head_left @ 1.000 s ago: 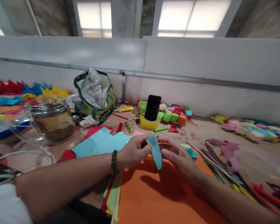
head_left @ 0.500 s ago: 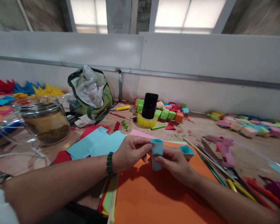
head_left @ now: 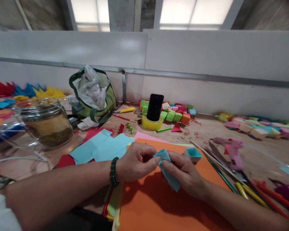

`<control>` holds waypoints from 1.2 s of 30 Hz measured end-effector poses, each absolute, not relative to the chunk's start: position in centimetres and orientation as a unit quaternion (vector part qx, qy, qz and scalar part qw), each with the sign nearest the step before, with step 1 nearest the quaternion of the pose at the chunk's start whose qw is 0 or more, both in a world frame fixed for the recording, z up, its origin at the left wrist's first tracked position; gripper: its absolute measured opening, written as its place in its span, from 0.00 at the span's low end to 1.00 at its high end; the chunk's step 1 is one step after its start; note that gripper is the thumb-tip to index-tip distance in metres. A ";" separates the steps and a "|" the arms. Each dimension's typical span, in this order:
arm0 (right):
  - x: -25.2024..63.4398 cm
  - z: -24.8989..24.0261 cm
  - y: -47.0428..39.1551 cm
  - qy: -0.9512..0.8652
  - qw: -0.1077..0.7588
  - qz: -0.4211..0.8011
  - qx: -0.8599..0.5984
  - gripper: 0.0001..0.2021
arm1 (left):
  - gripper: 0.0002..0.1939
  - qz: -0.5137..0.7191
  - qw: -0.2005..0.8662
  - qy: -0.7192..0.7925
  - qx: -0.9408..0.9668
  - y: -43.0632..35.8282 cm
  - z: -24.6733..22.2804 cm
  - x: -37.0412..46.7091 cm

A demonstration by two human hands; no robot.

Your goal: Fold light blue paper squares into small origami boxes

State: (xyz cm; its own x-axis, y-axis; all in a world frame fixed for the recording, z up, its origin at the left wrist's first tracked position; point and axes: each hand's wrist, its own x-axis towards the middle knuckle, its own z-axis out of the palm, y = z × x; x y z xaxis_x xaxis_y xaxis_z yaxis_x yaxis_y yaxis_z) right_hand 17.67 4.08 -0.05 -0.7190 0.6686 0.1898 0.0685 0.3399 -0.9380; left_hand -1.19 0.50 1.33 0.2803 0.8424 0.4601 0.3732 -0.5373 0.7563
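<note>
A folded piece of light blue paper (head_left: 170,175) is pinched between both hands above a stack of coloured sheets, orange paper (head_left: 144,205) on top. My left hand (head_left: 137,160), with a green bead bracelet at the wrist, grips the upper left corner between thumb and fingers. Thumb and fingers of my right hand (head_left: 186,171) are closed on the middle of the strip, whose lower end slants down to the right. Just behind the right hand a small blue paper box (head_left: 192,154) rests on the orange sheet. Loose light blue sheets (head_left: 101,146) lie to the left.
A glass jar of liquid (head_left: 45,123) stands at left, beside a green bag (head_left: 96,96). A phone (head_left: 155,107) leans upright in a yellow tape roll (head_left: 152,123). A pink glue gun (head_left: 231,150), sticks and pens lie at right. Paper blocks (head_left: 170,116) sit behind.
The blue paper has tilted from upright to a slant, its lower end now toward the right. Its open top looks flattened. Both hands have shifted slightly and still hold it.
</note>
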 end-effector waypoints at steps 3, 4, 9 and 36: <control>17.7 0.2 4.3 -0.753 0.277 0.548 -0.237 0.13 | 0.15 0.443 0.265 0.416 0.749 0.4 1.2 -1.2; 17.7 0.4 4.3 -0.743 0.273 0.563 -0.240 0.14 | 0.15 0.444 0.264 0.417 0.748 0.4 1.3 -1.2; 18.0 1.2 4.5 -0.691 0.223 0.633 -0.270 0.15 | 0.16 0.435 0.276 0.371 0.773 0.2 1.9 -1.6; 19.1 1.3 6.4 -0.667 0.133 0.678 -0.279 0.13 | 0.13 0.423 0.327 0.326 0.780 0.6 1.1 -1.2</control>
State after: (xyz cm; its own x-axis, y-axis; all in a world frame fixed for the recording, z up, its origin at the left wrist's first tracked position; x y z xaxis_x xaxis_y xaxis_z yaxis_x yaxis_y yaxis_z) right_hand 19.07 6.36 1.30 -0.8087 0.5527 -0.2012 0.1922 -0.0750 -0.9785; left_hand -1.24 0.64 1.14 0.4299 0.7855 0.4452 0.2322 -0.5727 0.7862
